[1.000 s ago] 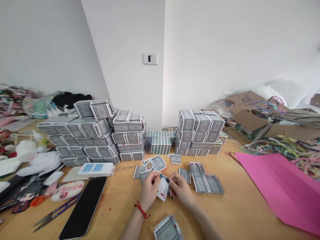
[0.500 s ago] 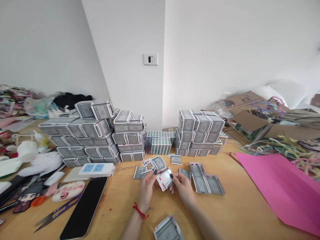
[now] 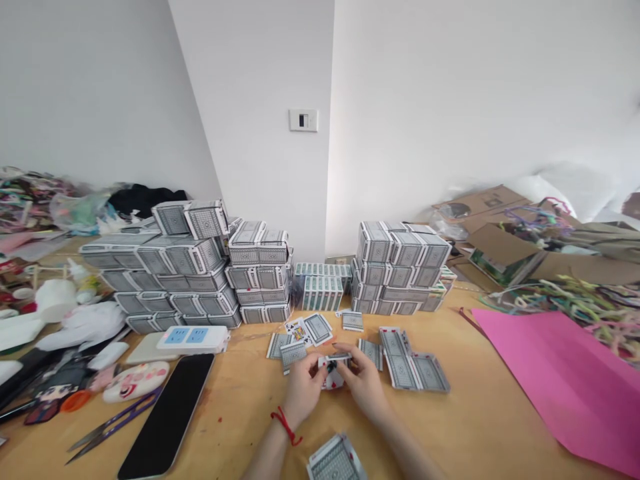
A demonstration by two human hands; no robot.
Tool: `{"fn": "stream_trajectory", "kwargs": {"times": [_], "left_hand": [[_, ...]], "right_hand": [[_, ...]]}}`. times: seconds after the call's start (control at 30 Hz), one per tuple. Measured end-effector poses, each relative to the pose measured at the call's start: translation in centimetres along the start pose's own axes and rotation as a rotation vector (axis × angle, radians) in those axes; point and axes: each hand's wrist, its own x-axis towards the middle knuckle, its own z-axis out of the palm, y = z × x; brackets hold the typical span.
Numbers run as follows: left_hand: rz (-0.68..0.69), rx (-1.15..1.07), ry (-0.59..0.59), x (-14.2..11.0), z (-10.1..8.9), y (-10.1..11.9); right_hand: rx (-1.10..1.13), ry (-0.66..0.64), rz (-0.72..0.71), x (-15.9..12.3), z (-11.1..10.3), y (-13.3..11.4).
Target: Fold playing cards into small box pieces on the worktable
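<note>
Between my two hands is a playing card (image 3: 332, 381), face toward me with red marks, its upper edge bent over. My left hand (image 3: 305, 387), with a red string bracelet on the wrist, pinches its left side. On the other side my right hand (image 3: 365, 381) grips it, thumb on the face. Fingers hide part of the card, so I cannot tell if more than one is held. Loose cards (image 3: 294, 353) lie just beyond my left hand. Folded, joined cards (image 3: 407, 363) lie right of my right hand, and another folded card piece (image 3: 336, 460) is close to me.
Stacked blocks of folded cards stand at the left (image 3: 175, 267) and right (image 3: 400, 263), with card boxes (image 3: 323, 287) between. A phone (image 3: 167, 413), scissors (image 3: 113, 427) and power strip (image 3: 194, 339) are on the left. Pink paper (image 3: 565, 380) and a cardboard box (image 3: 510, 250) are at the right.
The card between my hands has been tilted and its upper edge bent over. Both hands have come closer together and slightly lower, uncovering more of the loose cards behind the left hand.
</note>
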Motion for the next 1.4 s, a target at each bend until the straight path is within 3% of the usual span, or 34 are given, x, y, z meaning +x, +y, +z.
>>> {"fn": "stream_trajectory", "kwargs": {"times": [0.13, 0.47, 0.73, 1.0, 1.2, 1.4], "left_hand": [[-0.002, -0.004, -0.005, -0.2, 0.3, 0.3], [-0.043, -0.279, 0.061, -0.5, 1.4, 0.7], [-0.017, -0.206, 0.132, -0.2, 0.9, 0.6], [0.042, -0.064, 0.131, -0.3, 0.3, 1.0], [-0.011, -0.209, 0.122, -0.4, 1.2, 0.6], [-0.055, -0.207, 0.074, -0.5, 1.0, 0.9]], "right_hand": [[-0.095, 0.057, 0.035, 0.1, -0.4, 0.2], [0.06, 0.196, 0.046, 0.1, 0.2, 0.5], [0.097, 0.093, 0.084, 0.3, -0.3, 0.2], [0.215, -0.036, 0.154, 0.1, -0.4, -0.6], [0.316, -0.016, 0.18, 0.0, -0.1, -1.2], [0.342, -0.033, 0.22, 0.0, -0.1, -1.3]]}}
